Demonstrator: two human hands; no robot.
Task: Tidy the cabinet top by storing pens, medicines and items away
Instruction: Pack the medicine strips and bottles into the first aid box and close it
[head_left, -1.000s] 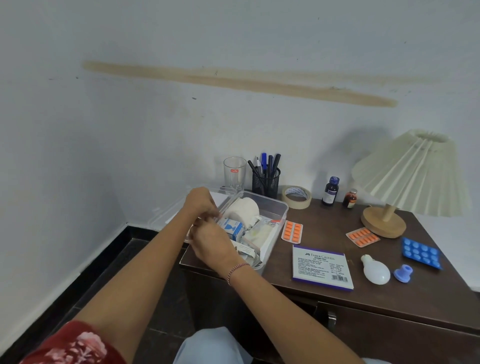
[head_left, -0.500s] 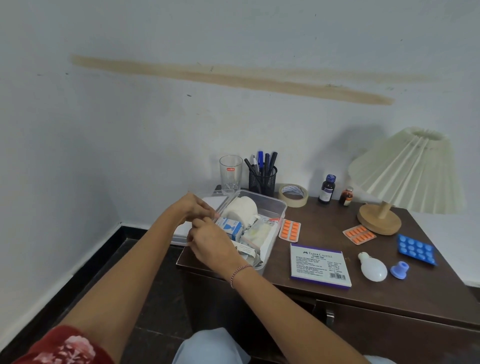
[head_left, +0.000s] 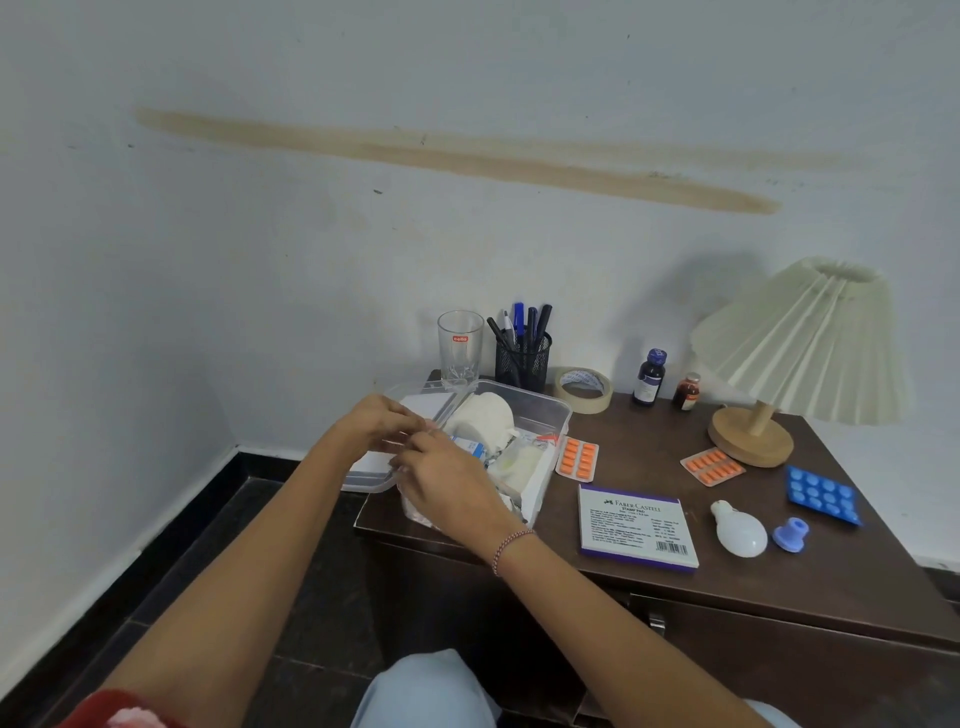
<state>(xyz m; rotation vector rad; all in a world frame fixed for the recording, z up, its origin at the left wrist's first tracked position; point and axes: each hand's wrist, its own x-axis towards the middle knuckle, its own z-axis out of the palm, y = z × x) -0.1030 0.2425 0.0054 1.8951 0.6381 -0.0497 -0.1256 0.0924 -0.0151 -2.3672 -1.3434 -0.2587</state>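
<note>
A clear plastic box (head_left: 563, 415) stands at the left end of the brown cabinet top (head_left: 649, 447), holding a white gauze roll (head_left: 480, 415), a small blue-and-white carton and packets. Its clear lid (head_left: 363, 475) lies to its left, overhanging the cabinet's edge. My left hand (head_left: 379, 421) and right hand (head_left: 447, 480) meet over the box's left wall. The left fingertips are curled together in a pinch on something too small to identify. The right fingers reach toward them, tips hidden. Orange blister strips (head_left: 577, 457) (head_left: 712, 466) and a blue blister strip (head_left: 823, 494) lie loose.
At the back stand a glass (head_left: 460, 348), a mesh pen holder (head_left: 522, 358), a tape roll (head_left: 583, 388) and two small bottles (head_left: 648, 376) (head_left: 687, 392). A lamp (head_left: 753, 441) is at the right. A stamp pad box (head_left: 636, 526), bulb (head_left: 740, 530) and blue cap (head_left: 790, 533) lie near the front.
Both hands stay together at the box's left wall, with only small finger shifts. The camera has tipped slightly. Nothing else on the cabinet has moved.
</note>
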